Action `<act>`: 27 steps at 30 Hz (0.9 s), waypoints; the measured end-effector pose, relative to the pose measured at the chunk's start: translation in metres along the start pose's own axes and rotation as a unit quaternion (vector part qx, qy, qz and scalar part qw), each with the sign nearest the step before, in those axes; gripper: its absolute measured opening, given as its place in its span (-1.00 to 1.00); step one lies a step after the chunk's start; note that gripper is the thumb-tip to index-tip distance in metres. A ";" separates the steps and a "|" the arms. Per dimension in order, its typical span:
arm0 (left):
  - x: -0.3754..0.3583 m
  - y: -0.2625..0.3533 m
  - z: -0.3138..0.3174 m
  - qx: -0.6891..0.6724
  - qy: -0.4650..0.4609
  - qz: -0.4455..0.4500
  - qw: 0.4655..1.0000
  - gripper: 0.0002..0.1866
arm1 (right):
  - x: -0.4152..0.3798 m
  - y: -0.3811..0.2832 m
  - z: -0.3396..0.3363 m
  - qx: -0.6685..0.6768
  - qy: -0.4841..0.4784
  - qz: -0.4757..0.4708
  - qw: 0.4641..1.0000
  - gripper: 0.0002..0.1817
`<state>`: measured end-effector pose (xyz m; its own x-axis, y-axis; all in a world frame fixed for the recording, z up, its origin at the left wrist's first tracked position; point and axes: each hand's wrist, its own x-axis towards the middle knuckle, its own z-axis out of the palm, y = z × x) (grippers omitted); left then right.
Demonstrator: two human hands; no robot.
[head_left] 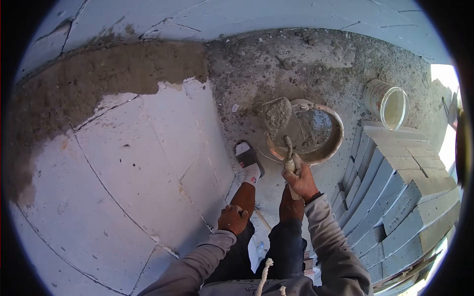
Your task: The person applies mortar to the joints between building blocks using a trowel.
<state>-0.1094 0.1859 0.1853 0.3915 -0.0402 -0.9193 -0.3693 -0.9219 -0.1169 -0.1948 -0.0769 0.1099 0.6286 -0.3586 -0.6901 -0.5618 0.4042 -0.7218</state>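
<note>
My right hand [302, 183] is wrapped round the handle of a trowel [289, 157]. A thick heap of wet grey mortar [277, 114] sits on its blade, which is over the left side of a round mortar tub [337, 138]. More mortar and some water show inside the tub. My left hand [233, 220] is closed in a loose fist beside my leg, near the white block wall [148, 167], and nothing shows in it. Wet grey mortar [108, 66] covers the far part of that wall's surface.
Stacked pale blocks [395, 190] stand on the right. Beyond them a white bucket [393, 108] leans on the rough, debris-strewn ground [242, 64]. Another block wall [256, 17] crosses the top of the view. My sandalled foot [248, 157] stands left of the tub.
</note>
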 end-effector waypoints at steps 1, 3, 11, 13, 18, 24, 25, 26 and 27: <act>0.001 0.000 -0.001 0.000 -0.005 -0.003 1.000 -0.64 | 0.015 -0.008 0.022 0.005 -0.012 -0.011 1.000 -0.69; 0.001 -0.002 -0.005 -0.004 0.001 -0.005 1.000 -0.64 | 0.045 -0.018 0.056 0.305 -0.110 0.088 0.942 -0.71; 0.004 -0.014 -0.006 -0.030 -0.007 0.006 0.999 -0.67 | 0.152 -0.022 0.113 0.492 -0.024 0.060 0.868 -0.63; 0.007 -0.018 -0.006 -0.041 0.018 0.021 0.999 -0.69 | 0.169 -0.012 0.115 0.381 0.178 0.016 0.907 -0.63; 0.021 -0.036 -0.020 -0.103 0.058 0.040 0.992 -0.72 | 0.259 0.017 0.173 -0.010 0.373 0.011 0.928 -0.60; 0.020 -0.041 -0.018 -0.131 0.005 0.036 0.991 -0.68 | 0.178 -0.062 0.257 -0.065 0.181 -0.133 0.972 -0.61; 0.019 -0.042 -0.016 -0.081 -0.018 0.027 0.996 -0.68 | 0.158 -0.068 0.257 -0.030 0.172 -0.069 0.982 -0.62; 0.019 -0.039 -0.019 -0.029 -0.038 0.021 0.999 -0.67 | 0.146 -0.067 0.252 -0.038 0.173 -0.075 0.981 -0.62; 0.020 -0.036 -0.024 -0.033 -0.034 0.029 0.998 -0.67 | 0.139 -0.060 0.245 0.000 0.149 -0.048 0.988 -0.62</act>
<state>-0.0684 0.2096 0.1803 0.3117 -0.0696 -0.9476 -0.3328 -0.9421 -0.0403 0.0577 0.0549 0.0698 0.4936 -0.6268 -0.6029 -0.5062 0.3566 -0.7852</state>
